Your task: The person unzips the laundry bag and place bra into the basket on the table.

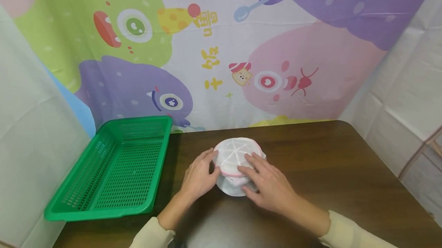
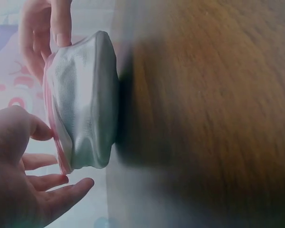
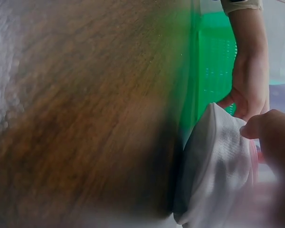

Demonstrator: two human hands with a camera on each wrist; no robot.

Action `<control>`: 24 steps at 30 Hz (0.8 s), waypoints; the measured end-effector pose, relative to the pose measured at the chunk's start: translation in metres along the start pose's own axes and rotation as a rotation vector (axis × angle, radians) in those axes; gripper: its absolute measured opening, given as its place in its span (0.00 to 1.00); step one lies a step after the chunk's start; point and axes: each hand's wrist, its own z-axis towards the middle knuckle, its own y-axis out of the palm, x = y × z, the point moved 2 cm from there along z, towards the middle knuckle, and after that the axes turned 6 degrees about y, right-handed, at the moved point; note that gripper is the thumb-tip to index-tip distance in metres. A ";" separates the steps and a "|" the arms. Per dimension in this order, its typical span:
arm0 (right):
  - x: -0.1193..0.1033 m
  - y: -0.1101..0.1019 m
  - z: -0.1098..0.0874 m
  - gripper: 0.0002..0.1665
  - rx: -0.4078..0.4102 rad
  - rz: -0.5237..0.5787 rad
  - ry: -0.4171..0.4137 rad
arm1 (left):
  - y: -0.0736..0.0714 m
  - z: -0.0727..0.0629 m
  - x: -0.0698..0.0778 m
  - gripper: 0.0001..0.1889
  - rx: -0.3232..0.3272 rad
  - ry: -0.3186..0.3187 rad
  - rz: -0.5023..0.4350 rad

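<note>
A round white mesh laundry bag (image 1: 232, 155) with pink trim round its top stands on the brown table, its side wall slightly crumpled. At its left edge, my left hand (image 1: 199, 177) touches the pink trim with thumb and fingertips; the left wrist view shows these fingers spread and fairly straight. From the right, my right hand (image 1: 272, 184) holds the bag, its fingers over the top and its thumb low against the side. In the right wrist view the thumb presses the mesh wall (image 3: 228, 142), and the other fingers are mostly hidden.
A green slotted plastic basket (image 1: 129, 171) stands to the left on the table (image 1: 331, 163). Behind the table hangs a cloth with cartoon monsters (image 1: 214, 48). Pale fabric (image 1: 411, 98) hangs at the right side.
</note>
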 end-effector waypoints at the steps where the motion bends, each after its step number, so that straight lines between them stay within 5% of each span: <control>1: 0.000 0.000 0.000 0.34 0.003 0.000 0.000 | 0.000 0.000 0.000 0.28 -0.005 -0.002 -0.002; 24: 0.013 0.001 -0.003 0.27 0.025 0.021 0.051 | 0.007 -0.004 0.005 0.25 -0.002 0.046 -0.012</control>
